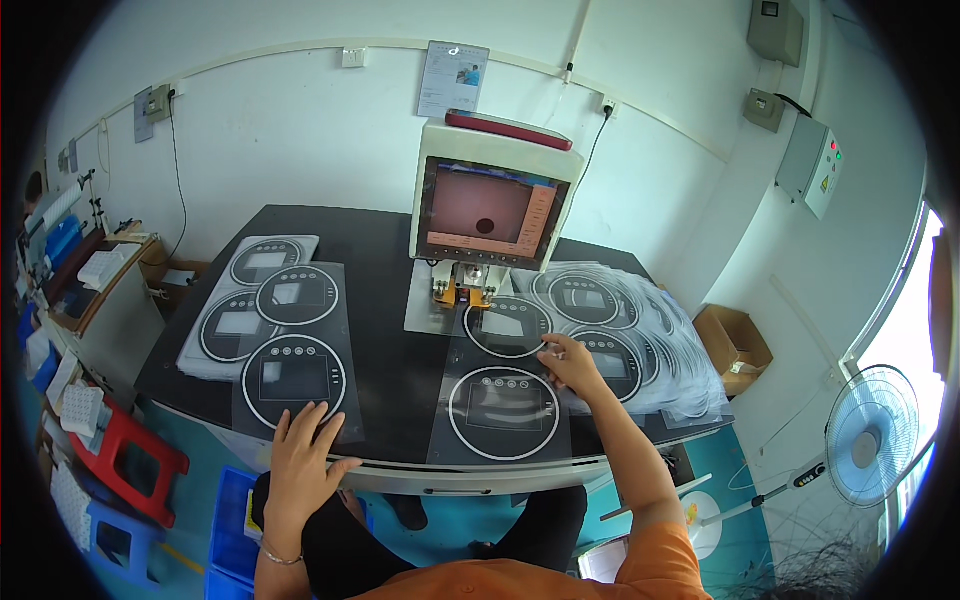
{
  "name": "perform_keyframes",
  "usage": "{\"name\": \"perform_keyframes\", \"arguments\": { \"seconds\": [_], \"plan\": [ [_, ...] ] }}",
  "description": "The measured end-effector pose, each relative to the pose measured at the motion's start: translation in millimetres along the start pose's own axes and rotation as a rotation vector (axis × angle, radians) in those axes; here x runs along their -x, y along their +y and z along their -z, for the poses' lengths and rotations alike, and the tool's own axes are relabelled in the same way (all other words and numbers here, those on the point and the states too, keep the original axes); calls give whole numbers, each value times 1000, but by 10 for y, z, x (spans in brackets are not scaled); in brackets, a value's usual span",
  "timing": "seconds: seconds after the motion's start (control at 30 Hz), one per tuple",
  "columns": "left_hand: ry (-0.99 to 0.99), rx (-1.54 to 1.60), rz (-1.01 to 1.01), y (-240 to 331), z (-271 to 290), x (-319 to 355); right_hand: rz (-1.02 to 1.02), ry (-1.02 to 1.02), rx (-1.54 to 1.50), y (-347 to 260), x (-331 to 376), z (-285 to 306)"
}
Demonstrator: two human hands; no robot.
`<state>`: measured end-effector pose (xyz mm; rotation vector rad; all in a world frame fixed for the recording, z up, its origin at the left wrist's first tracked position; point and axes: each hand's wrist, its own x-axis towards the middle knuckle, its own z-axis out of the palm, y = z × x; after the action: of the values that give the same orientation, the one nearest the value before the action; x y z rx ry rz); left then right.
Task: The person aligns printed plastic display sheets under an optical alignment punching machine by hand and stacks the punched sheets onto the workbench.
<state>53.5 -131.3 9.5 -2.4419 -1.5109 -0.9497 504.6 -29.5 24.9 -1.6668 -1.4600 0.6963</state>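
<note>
Your left hand (pixel 303 452) lay flat at the lower left of the frame, palm down, fingers spread and pressed onto the near end of the transparent sheet (pixel 296 345) that ran up the left side of the black table (pixel 385 245). The fingertips (pixel 312 411) sat right at the lower rim of the nearest ring printed on that sheet, with the rest of the sheet reaching away from them toward the upper left, over a stack of similar sheets (pixel 212 330).

Your right hand (pixel 570 362) was out at the centre of the frame, resting on the right edge of the middle sheet (pixel 503 372). Its fingers (pixel 548 349) were loosely bunched and curled down onto the film; whether they pinched the edge or only pressed on it, I couldn't tell. That sheet lay mostly to the left of those fingers, one printed ring just below them and another just above, its far end tucked under the punch head (pixel 462 290) of the cream-coloured machine (pixel 495 205). The machine's screen (pixel 486 213) showed a pinkish field with a dark round spot.

Just right of your right hand, a fanned heap of printed sheets (pixel 645 340) spilled toward the table's right edge. A standing fan (pixel 872 435) stood at the lower right of the frame.
</note>
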Motion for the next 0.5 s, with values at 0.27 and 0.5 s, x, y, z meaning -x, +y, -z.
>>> {"name": "perform_keyframes", "arguments": {
  "seconds": [0.27, 0.5],
  "plan": [
    [-84, 322, 29, -207, 387, -396, -2, -122, -32, -40, 138, 102],
    [368, 153, 196, -448, -47, -1957, 54, 53, 2, 157, -249, -34]
  ]
}}
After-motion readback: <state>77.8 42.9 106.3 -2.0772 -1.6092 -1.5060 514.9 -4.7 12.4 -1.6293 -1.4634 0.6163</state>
